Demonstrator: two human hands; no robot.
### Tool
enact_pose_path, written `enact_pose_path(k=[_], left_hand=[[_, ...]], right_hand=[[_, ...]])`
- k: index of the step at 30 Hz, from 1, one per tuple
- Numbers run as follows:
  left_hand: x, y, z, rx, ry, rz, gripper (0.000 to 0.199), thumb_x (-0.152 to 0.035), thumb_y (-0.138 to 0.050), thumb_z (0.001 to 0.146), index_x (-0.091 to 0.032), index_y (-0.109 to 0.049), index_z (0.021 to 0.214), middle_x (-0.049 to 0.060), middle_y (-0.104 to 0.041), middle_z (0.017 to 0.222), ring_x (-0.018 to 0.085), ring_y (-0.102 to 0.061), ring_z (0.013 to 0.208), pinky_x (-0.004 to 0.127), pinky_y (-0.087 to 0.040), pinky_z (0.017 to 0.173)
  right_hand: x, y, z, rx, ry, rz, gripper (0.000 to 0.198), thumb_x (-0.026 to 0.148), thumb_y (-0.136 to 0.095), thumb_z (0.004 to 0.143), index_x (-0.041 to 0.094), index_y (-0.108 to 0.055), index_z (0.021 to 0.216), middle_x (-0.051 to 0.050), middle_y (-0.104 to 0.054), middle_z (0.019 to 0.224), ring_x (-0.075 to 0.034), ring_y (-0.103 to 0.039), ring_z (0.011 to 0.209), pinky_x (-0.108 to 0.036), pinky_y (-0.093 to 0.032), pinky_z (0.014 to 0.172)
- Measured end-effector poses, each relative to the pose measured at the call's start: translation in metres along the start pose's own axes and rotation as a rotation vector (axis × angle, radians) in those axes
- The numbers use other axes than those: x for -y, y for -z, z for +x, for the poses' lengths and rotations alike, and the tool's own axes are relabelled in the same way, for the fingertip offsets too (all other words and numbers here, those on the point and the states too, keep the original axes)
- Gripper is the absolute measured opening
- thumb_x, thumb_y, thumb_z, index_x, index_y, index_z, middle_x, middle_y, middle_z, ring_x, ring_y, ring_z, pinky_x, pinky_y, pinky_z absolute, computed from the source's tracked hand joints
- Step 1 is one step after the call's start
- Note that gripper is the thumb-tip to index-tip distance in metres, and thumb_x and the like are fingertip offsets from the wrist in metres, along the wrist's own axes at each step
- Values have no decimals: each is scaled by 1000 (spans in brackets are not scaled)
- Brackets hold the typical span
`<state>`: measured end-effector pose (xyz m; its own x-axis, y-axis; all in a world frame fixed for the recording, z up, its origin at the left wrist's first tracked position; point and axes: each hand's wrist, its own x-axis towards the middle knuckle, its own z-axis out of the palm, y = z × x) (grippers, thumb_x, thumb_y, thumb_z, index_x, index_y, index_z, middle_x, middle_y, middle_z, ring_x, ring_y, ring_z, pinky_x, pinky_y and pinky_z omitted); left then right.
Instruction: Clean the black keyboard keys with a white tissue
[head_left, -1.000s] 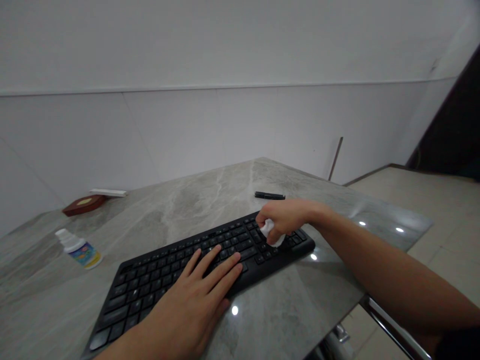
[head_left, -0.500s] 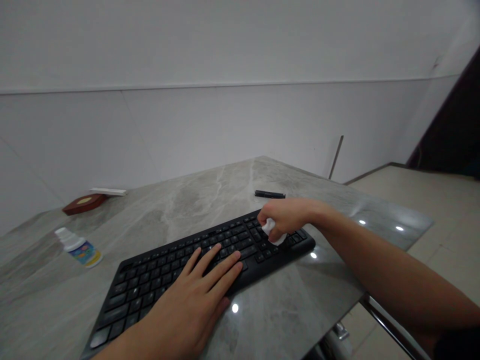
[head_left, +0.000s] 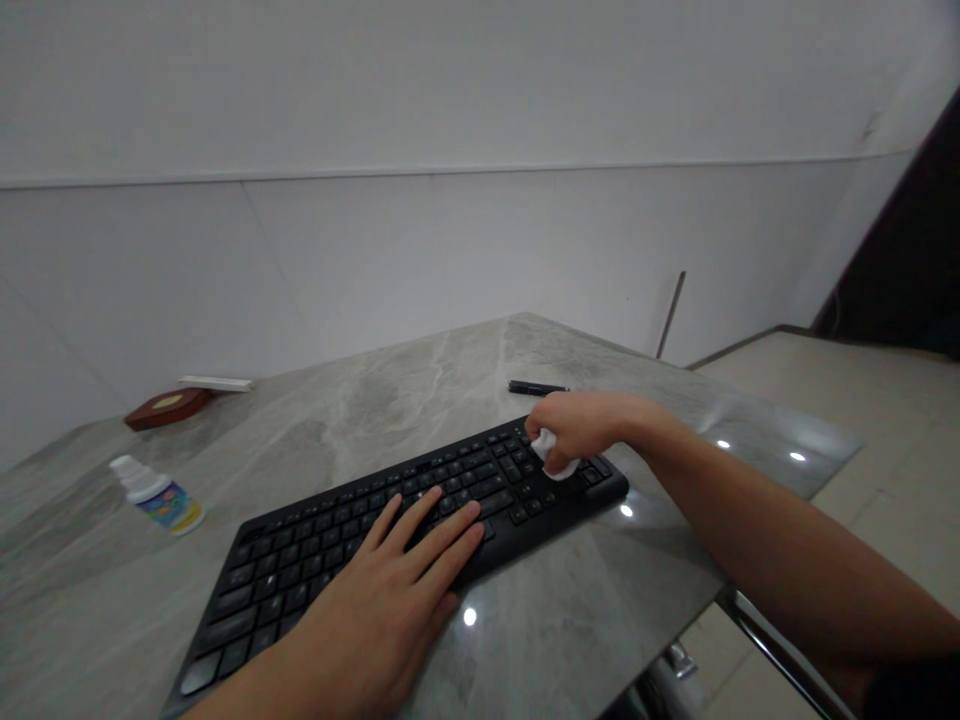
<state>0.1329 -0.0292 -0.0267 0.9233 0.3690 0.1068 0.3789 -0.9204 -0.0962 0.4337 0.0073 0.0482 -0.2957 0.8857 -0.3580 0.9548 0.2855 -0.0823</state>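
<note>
A black keyboard (head_left: 315,530) lies slantwise on the grey marbled table. My left hand (head_left: 397,590) rests on its middle and front edge, fingers stretched out over the keys. At the keyboard's right end, my right hand (head_left: 581,430) is closed around a crumpled white tissue (head_left: 545,443). The tissue touches the number keys, and part of it is hidden by the fingers. Just behind the right hand lies a black pen (head_left: 536,387), its right end near the knuckles.
At the left, a white spray bottle (head_left: 157,495) with a colourful label stands tilted in view. Behind it are a reddish-brown wooden object (head_left: 169,407) and a flat white piece (head_left: 216,383) near the wall. The table's (head_left: 810,430) right edge drops to a tiled floor; a metal bar (head_left: 780,650) shows below.
My right hand has shifted slightly to the right and away from me over the number keys, with the tissue in it. My left hand and the keyboard stay nearly still.
</note>
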Motion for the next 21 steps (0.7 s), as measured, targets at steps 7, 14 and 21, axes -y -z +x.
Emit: enact_pose_path(k=[7, 14, 21], left_hand=[[0, 0, 1, -12, 11, -15, 58, -26, -42, 105, -31, -20, 158, -1, -29, 162, 33, -26, 149, 64, -34, 115], [0, 0, 0, -42, 8, -35, 58, -24, -44, 104, -31, -22, 157, -1, -31, 161, 33, -27, 149, 63, -33, 116], [-1, 2, 1, -35, 5, -31, 57, -23, -44, 104, -29, -25, 157, 0, -31, 161, 34, -26, 149, 65, -34, 115]], right_hand=[[-3, 7, -8, 122, -78, 68, 46, 26, -71, 70, 13, -68, 115, -6, -71, 83, -19, -63, 58, -28, -41, 53], [-6, 7, -7, 136, -60, 59, 50, 25, -72, 69, 12, -68, 117, -7, -71, 85, -18, -63, 57, -28, -42, 52], [-5, 8, -7, 114, -74, 29, 53, 24, -72, 69, 10, -67, 119, -8, -72, 84, -19, -64, 58, -28, -42, 55]])
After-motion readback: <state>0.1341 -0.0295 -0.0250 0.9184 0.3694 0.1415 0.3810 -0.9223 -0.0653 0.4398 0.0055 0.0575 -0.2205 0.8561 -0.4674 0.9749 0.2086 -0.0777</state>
